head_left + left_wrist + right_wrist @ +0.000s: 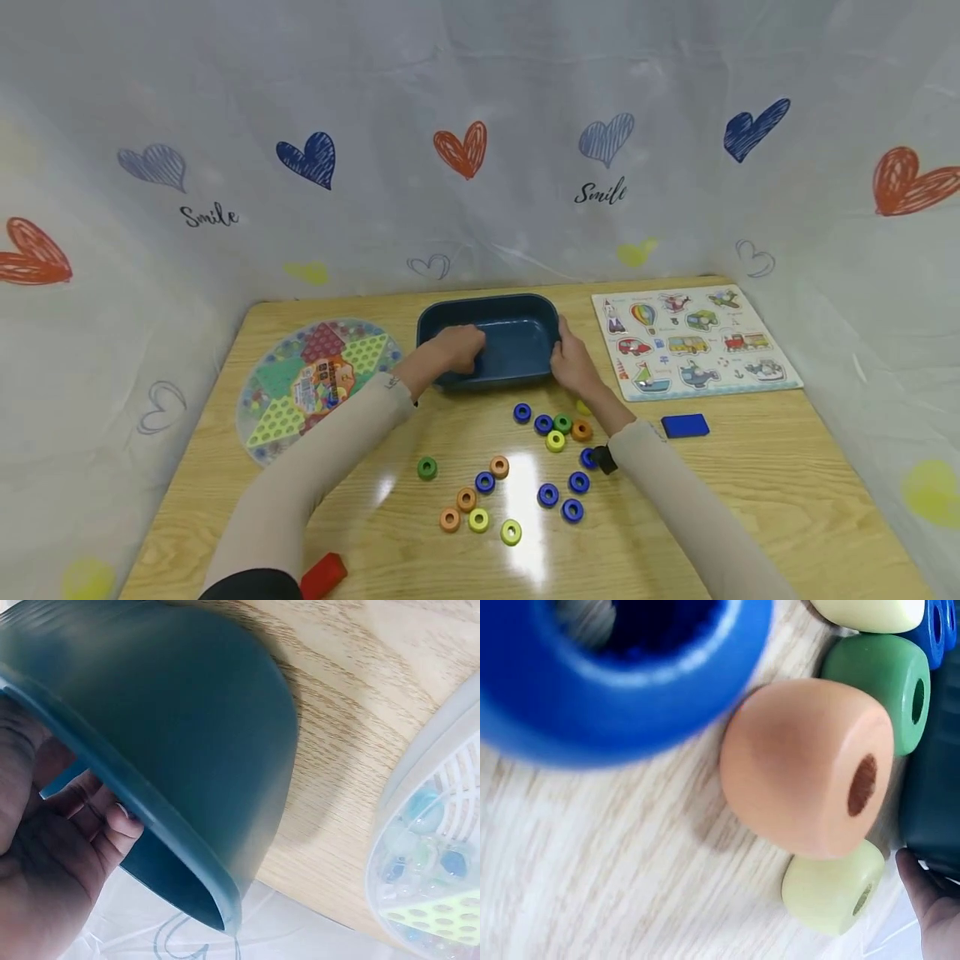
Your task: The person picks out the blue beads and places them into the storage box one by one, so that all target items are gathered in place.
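Note:
A dark teal plastic basin (517,350) stands at the back middle of the table. My right hand (573,358) grips its right end at the rim; at the edge of the right wrist view, fingers (919,889) touch its outer wall. Over the near left rim, my left hand (459,346) reaches inside with its fingers curled. The left wrist view shows that hand (67,847) behind the basin's rim (142,795), with a thin blue sliver (61,778) among the fingers; I cannot tell whether it is a held piece. Part of the basin's inside is hidden by the hand.
Wooden beads with holes lie scattered in front: blue (547,495), orange (467,499), green (427,467) and yellow (511,532). A round star-patterned game board (281,421) lies left, a picture puzzle board (697,342) right. A blue block (686,426) and a red block (324,575) lie nearer.

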Tool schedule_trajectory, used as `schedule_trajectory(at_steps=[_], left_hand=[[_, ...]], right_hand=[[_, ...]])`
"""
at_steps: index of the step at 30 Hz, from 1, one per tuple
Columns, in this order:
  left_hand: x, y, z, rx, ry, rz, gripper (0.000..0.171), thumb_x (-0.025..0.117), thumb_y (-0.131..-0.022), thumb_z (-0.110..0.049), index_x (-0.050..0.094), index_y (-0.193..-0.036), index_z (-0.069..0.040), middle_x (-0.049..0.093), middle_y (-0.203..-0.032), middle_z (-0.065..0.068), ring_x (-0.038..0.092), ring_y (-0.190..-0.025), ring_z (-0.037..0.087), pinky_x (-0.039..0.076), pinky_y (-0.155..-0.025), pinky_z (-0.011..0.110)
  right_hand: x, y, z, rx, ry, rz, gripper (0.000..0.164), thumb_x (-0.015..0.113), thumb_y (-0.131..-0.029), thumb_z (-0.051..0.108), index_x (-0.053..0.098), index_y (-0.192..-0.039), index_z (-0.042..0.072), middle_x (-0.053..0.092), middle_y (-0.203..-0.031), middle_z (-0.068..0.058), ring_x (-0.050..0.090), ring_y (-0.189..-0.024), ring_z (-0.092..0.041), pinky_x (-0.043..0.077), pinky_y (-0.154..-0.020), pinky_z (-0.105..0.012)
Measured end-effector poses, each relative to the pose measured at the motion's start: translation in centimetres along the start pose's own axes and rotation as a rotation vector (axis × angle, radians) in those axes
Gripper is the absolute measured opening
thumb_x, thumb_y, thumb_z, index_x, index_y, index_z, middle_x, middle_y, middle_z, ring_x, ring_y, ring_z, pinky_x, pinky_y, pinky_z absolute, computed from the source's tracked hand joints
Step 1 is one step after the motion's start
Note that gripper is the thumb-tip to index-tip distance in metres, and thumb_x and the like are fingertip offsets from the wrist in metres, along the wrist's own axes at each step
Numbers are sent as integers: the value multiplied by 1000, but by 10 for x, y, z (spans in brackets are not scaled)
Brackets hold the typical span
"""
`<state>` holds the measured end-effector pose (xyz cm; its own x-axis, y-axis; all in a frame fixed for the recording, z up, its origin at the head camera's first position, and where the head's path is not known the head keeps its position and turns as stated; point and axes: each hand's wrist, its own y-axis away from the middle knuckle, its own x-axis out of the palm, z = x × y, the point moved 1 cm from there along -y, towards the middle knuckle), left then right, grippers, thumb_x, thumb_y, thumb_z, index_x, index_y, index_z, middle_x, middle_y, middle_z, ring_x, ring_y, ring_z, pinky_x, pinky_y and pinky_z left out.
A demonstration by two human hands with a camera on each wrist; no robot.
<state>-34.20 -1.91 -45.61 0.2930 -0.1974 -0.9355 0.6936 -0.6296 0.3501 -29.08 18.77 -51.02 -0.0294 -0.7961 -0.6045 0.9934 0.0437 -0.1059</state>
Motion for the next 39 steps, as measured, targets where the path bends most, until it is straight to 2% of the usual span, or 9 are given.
schedule_trajectory(at_steps=[5, 9, 12, 16, 20, 24, 29, 34, 39], left_hand=[[-6, 7, 2, 32, 9, -37, 6, 72, -76, -11, 68, -79, -7, 57, -71, 1, 45, -62, 14, 38, -55, 28], [-11, 23, -3, 89, 36, -150, 17, 69, -81, -17, 72, -94, -7, 64, -92, 5, 58, -79, 17, 48, -67, 30], [-9, 39, -13, 167, 55, -272, 22, 67, -83, -20, 71, -101, -8, 63, -103, 6, 59, -92, 20, 50, -74, 33], [-3, 57, -33, 284, 140, -365, 17, 68, -83, -19, 71, -96, -9, 62, -90, 4, 57, -76, 14, 48, -63, 27], [9, 65, -56, 372, 278, -335, 16, 70, -81, -14, 71, -95, -7, 59, -78, 2, 51, -65, 10, 41, -56, 19], [30, 63, -74, 343, 282, -270, 22, 70, -81, -15, 69, -101, -8, 58, -75, -1, 47, -61, 6, 38, -52, 18], [52, 55, -84, 260, 201, -290, 28, 68, -81, -18, 64, -108, -8, 60, -83, -3, 50, -65, 5, 41, -53, 20], [62, 49, -86, 239, 175, -299, 18, 67, -82, -19, 61, -96, -11, 53, -75, -7, 47, -60, 6, 38, -48, 22], [63, 48, -87, 224, 151, -304, 14, 69, -82, -20, 61, -91, -13, 52, -75, -8, 46, -61, 5, 38, -49, 23]], right_hand=[[-2, -1, 1, 6, -4, 12, 53, 31, -95, 0, 11, -144, -9, 23, -145, -24, 23, -132, -31, 23, -105, -42], [-2, 1, 1, 2, -10, 9, 53, 32, -95, 0, 12, -144, -9, 23, -145, -24, 23, -132, -31, 23, -105, -42], [-1, 3, 0, -1, -16, 6, 53, 33, -95, -1, 13, -143, -11, 23, -144, -26, 23, -132, -32, 22, -105, -43], [-3, 4, 1, -1, -37, -4, 52, 35, -95, 0, 16, -142, -12, 23, -144, -26, 23, -132, -33, 21, -106, -43], [-6, 4, 4, 22, -58, -25, 50, 35, -98, 7, 19, -142, -10, 24, -145, -25, 22, -133, -33, 19, -107, -43], [-6, 3, 6, 41, -51, -21, 48, 30, -100, 11, 19, -142, -10, 23, -145, -25, 21, -134, -34, 18, -107, -43], [-5, 2, 5, 30, -40, -29, 47, 28, -101, 11, 19, -142, -11, 24, -145, -26, 22, -133, -35, 19, -107, -44], [-5, 0, 7, 8, -36, -55, 46, 29, -100, 9, 22, -141, -12, 27, -142, -28, 26, -131, -37, 20, -106, -45], [-5, -3, 8, -1, -24, -68, 45, 30, -100, 7, 23, -139, -14, 29, -140, -30, 28, -129, -39, 22, -105, -45]])
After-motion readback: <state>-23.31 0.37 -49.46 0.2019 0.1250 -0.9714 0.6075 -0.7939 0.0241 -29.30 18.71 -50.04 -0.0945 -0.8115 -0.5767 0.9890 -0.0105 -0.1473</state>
